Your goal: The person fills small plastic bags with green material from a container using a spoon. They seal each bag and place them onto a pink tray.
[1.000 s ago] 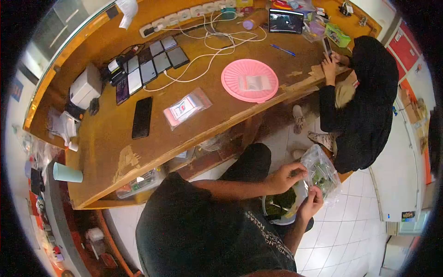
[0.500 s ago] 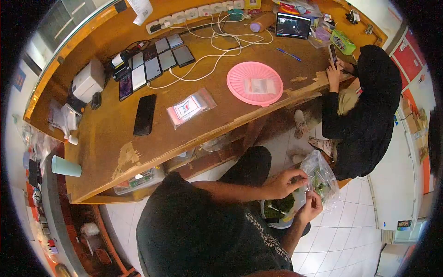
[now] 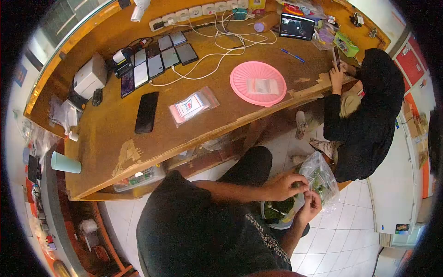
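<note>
Low at the centre right, my left hand point(image 3: 287, 186) and my right hand point(image 3: 310, 207) meet fingertip to fingertip. Both are pinched on something too small to make out. Beneath them sits a light round container point(image 3: 282, 225) with dark green, finely cut leafy matter point(image 3: 276, 210) inside. Just beyond my fingers a clear plastic bag point(image 3: 326, 171) holds green leafy pieces.
A wooden desk point(image 3: 207, 124) carries a pink lid point(image 3: 249, 76) with a small packet, a black phone point(image 3: 146, 112), several devices, cables and a blue pen point(image 3: 292, 55). A cup point(image 3: 66, 162) stands far left. At right a person in black point(image 3: 369, 124) holds a phone.
My hands have drawn together, so their fingertips now meet. The desk and its objects have shifted slightly in view.
</note>
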Demonstrator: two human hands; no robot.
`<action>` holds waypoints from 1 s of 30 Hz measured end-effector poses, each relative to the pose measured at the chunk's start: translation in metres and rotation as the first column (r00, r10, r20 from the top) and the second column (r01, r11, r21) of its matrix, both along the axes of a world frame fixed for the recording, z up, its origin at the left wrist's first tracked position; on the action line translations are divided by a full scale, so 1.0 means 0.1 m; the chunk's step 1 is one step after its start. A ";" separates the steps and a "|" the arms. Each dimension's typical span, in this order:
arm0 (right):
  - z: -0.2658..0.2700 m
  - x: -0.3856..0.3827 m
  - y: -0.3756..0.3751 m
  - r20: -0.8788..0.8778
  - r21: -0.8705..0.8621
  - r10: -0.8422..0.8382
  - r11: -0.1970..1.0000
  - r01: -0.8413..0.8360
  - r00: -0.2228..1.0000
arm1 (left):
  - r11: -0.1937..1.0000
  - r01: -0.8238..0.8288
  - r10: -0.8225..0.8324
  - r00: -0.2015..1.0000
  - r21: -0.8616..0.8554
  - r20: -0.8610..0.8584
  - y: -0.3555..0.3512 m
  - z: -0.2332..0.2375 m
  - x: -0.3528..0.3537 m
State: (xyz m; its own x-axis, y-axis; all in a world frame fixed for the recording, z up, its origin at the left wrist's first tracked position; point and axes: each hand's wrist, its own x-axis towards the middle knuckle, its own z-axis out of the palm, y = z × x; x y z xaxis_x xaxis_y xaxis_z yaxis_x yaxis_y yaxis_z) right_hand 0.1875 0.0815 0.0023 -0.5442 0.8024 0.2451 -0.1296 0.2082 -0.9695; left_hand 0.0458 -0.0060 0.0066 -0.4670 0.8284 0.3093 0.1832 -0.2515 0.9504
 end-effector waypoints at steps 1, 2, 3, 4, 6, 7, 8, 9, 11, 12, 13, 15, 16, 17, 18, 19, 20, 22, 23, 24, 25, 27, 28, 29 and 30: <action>0.02 -0.01 -0.02 0.002 -0.001 0.000 1.000 0.000 1.000 | 1.000 0.000 0.000 1.000 -0.001 0.002 0.00 -0.01 -0.01; 0.04 -0.02 -0.04 0.011 -0.029 -0.020 0.999 0.020 1.000 | 1.000 0.019 -0.018 1.000 0.005 -0.025 0.00 -0.02 -0.02; 0.05 -0.04 -0.05 0.021 -0.057 -0.040 0.998 0.041 0.999 | 0.999 0.037 -0.037 0.998 0.009 -0.052 -0.01 -0.01 -0.03; 0.05 -0.05 -0.05 0.023 -0.058 -0.042 0.997 0.043 0.999 | 0.999 0.039 -0.039 0.998 0.008 -0.049 -0.01 0.00 -0.03; 0.04 -0.06 -0.02 -0.073 -0.123 0.009 0.992 -0.017 0.997 | 1.000 0.020 -0.020 1.000 0.007 -0.021 -0.02 0.04 -0.02; 0.04 -0.07 -0.01 -0.073 -0.123 0.009 0.992 -0.018 0.997 | 1.000 0.020 -0.020 1.000 0.007 -0.021 -0.02 0.06 -0.02; 0.04 -0.07 0.00 -0.047 -0.096 0.019 0.995 -0.023 0.999 | 0.998 0.049 -0.050 0.998 0.039 0.036 -0.03 0.09 -0.03; 0.03 -0.07 0.00 -0.019 -0.070 0.027 0.997 -0.028 0.999 | 0.994 0.077 -0.083 0.992 0.072 0.092 -0.03 0.09 -0.03; -0.01 -0.05 0.01 -0.019 -0.082 0.017 0.996 -0.019 1.000 | 0.994 0.031 -0.035 0.999 0.106 0.035 -0.01 0.06 -0.02; 0.00 -0.05 0.01 -0.020 -0.094 0.008 0.996 -0.010 1.000 | 0.990 -0.014 0.017 1.000 0.143 -0.021 -0.01 0.08 -0.02; 0.02 -0.06 -0.01 -0.019 -0.094 0.010 0.995 -0.012 1.000 | 0.990 -0.016 0.019 1.000 0.142 -0.020 -0.01 0.10 -0.02; 0.08 -0.09 -0.06 -0.227 -0.323 0.004 0.943 -0.080 0.974 | 0.991 -0.108 0.092 0.981 0.082 0.172 -0.03 0.15 -0.01; 0.06 -0.07 -0.05 -0.227 -0.323 0.004 0.943 -0.079 0.974 | 0.991 -0.108 0.092 0.981 0.083 0.172 -0.03 0.17 -0.04; 0.00 -0.03 -0.02 -0.208 -0.279 0.020 0.957 -0.079 0.978 | 0.995 -0.084 0.073 0.983 0.056 0.166 -0.04 0.19 -0.08; 0.00 -0.03 -0.01 -0.189 -0.236 0.035 0.968 -0.079 0.981 | 0.998 -0.060 0.055 0.985 0.028 0.161 -0.04 0.19 -0.10; 0.00 -0.03 -0.02 -0.187 -0.238 0.035 0.968 -0.079 0.982 | 0.998 -0.061 0.056 0.985 0.027 0.163 -0.03 0.15 -0.09; 0.01 -0.04 -0.04 -0.187 -0.242 0.001 0.969 -0.047 0.982 | 0.993 -0.073 0.057 0.985 0.094 0.161 0.00 0.10 -0.08; 0.01 -0.05 -0.04 -0.189 -0.245 -0.035 0.969 -0.013 0.981 | 0.983 -0.083 0.057 0.986 0.162 0.158 0.02 0.07 -0.05; 0.00 -0.05 -0.03 -0.247 -0.292 -0.019 0.955 -0.056 0.969 | 0.975 -0.104 0.077 0.987 0.196 0.141 0.02 0.05 -0.03; -0.03 -0.05 -0.02 -0.305 -0.337 -0.006 0.936 -0.102 0.952 | 0.965 -0.125 0.098 0.987 0.230 0.126 0.02 0.07 -0.03; -0.07 -0.03 -0.01 -0.305 -0.336 -0.006 0.936 -0.102 0.952 | 0.965 -0.126 0.098 0.987 0.230 0.126 0.01 0.08 -0.03; -0.12 -0.02 -0.01 -0.251 -0.292 -0.050 0.956 -0.026 0.967 | 0.976 -0.128 0.075 0.956 0.175 0.282 -0.02 0.11 -0.03; -0.11 -0.02 -0.01 -0.250 -0.293 -0.049 0.956 -0.028 0.967 | 0.976 -0.130 0.077 0.956 0.174 0.283 -0.04 0.13 -0.04; -0.07 -0.02 -0.03 -0.225 -0.277 -0.043 0.961 -0.021 0.974 | 0.984 -0.128 0.092 0.963 0.128 0.253 -0.07 0.15 -0.06; -0.05 -0.02 -0.04 -0.199 -0.261 -0.039 0.965 -0.015 0.979 | 0.989 -0.126 0.105 0.969 0.082 0.223 -0.08 0.17 -0.07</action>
State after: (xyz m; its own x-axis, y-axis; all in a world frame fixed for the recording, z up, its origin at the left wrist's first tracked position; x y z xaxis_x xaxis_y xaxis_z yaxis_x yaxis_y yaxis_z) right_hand 0.1859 0.0775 -0.0024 -0.4955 0.8588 0.1300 -0.3260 -0.0452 -0.9443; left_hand 0.0391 -0.0142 0.0231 -0.6227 0.7363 0.2647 0.0085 -0.3319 0.9433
